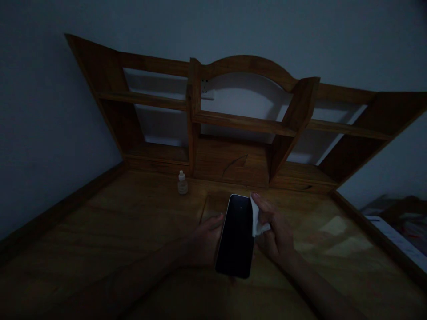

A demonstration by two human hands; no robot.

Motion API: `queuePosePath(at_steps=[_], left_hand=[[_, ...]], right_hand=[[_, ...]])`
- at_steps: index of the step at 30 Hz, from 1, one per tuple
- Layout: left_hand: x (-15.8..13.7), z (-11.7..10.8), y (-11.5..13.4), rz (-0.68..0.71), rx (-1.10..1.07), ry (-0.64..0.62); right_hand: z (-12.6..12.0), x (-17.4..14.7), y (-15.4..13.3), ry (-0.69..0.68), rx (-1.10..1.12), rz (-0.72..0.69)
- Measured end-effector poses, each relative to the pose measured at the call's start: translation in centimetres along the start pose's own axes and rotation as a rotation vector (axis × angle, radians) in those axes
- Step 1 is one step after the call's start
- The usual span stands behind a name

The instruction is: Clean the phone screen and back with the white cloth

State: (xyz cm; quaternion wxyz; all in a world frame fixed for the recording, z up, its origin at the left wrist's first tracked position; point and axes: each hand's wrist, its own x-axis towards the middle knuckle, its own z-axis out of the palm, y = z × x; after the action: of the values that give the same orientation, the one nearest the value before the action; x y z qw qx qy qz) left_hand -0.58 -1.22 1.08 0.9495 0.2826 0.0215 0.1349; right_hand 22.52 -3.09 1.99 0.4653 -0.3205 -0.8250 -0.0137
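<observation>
A smartphone [235,240] with a dark screen is held up over the wooden desk, its face towards me. My left hand [207,240] grips it from the left side, the thumb along the edge and the other fingers hidden behind it. My right hand [275,231] is closed on a white wipe [256,220], pressed against the phone's upper right edge. Behind the phone and to the left, a small clear dropper bottle [182,186] with a white cap stands upright on the desk.
A wooden shelf unit [245,122] with several compartments rises along the desk's back edge, against the wall. A wall socket [205,89] shows through its middle opening. Light patches fall on the desk top [133,222] at right. Beyond the right edge lies a white surface [398,240]. The room is dim.
</observation>
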Motion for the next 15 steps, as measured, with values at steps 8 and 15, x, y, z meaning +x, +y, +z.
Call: queuePosePath(at_steps=[8, 15], left_hand=[[0.08, -0.23, -0.32, 0.048, -0.015, 0.01], [0.45, 0.48, -0.15, 0.122, -0.02, 0.082]], right_hand=[[-0.07, 0.51, 0.02, -0.109, -0.125, -0.075], [0.08, 0.77, -0.66, -0.252, -0.141, -0.046]])
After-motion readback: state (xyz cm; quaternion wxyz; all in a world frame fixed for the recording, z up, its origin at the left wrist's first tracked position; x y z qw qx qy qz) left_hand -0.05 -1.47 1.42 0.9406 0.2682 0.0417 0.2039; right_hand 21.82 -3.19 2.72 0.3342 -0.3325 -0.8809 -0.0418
